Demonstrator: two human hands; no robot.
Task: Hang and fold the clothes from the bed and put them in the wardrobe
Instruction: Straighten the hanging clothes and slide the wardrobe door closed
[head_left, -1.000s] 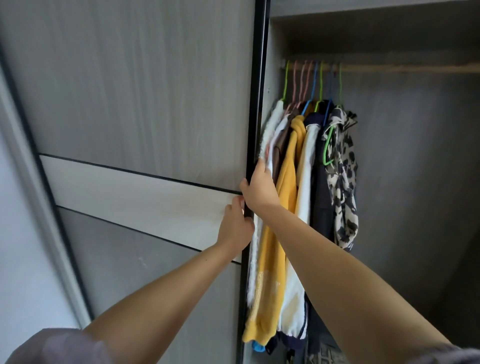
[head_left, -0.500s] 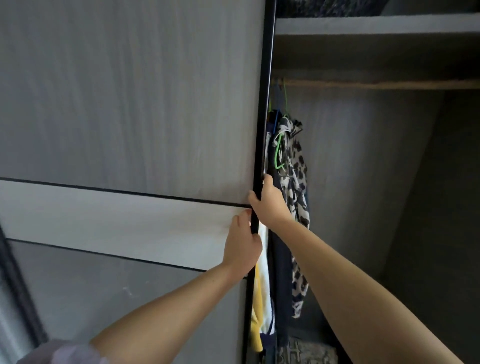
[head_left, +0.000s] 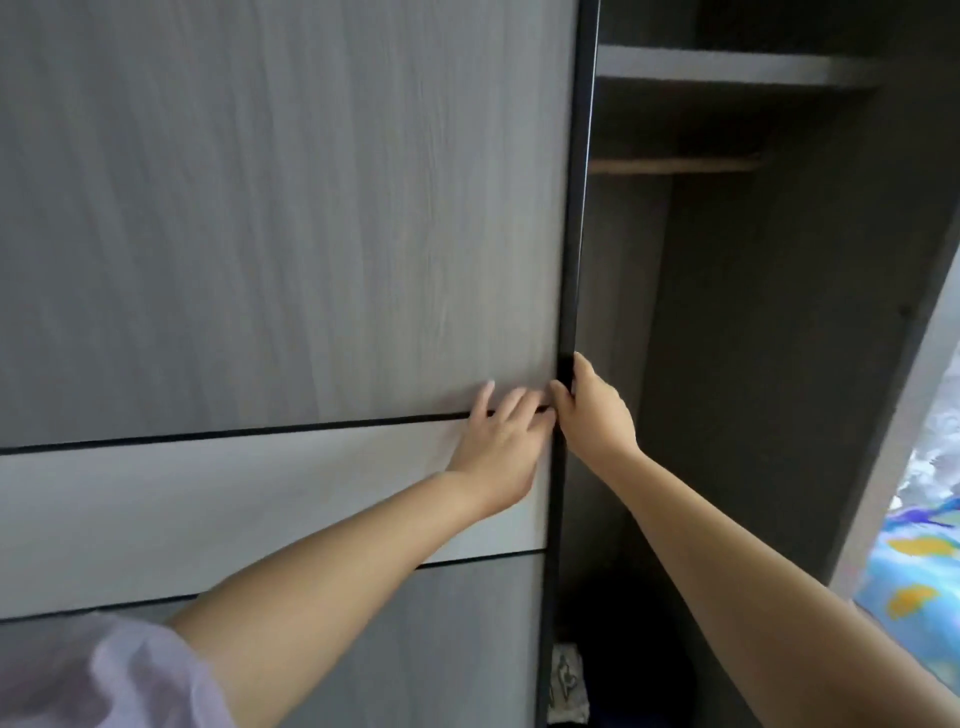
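Landmark: the black door edge (head_left: 569, 312), a thin vertical metal strip; every place below is told from it.
Sliding door (head_left: 285, 234): left of the edge; flat grey wood-grain laminate, crossed by a paler band between two thin dark grooves.
Left hand (head_left: 498, 447): flat on the panel just left of the edge, fingers straight and slightly spread, pressing across the upper groove.
Right hand (head_left: 597, 410): on the edge itself, thumb on the front, fingers curled round behind and hidden.
Wardrobe (head_left: 779, 338): the open bay right of the edge; dark matte boards, a flat shelf (head_left: 727, 65) high up, a round wooden rail (head_left: 670, 165) under it. No hung clothes show here; only a crumpled patterned cloth (head_left: 566, 680) low beside the edge.
Bedding (head_left: 924, 561): far right, soft blue printed fabric.
Risk, pinch: the hidden fingers may get trapped if the door runs to the frame.
Risk, slip: the flat palm could slide on smooth laminate.
Risk, jam: the low cloth could catch in the track.
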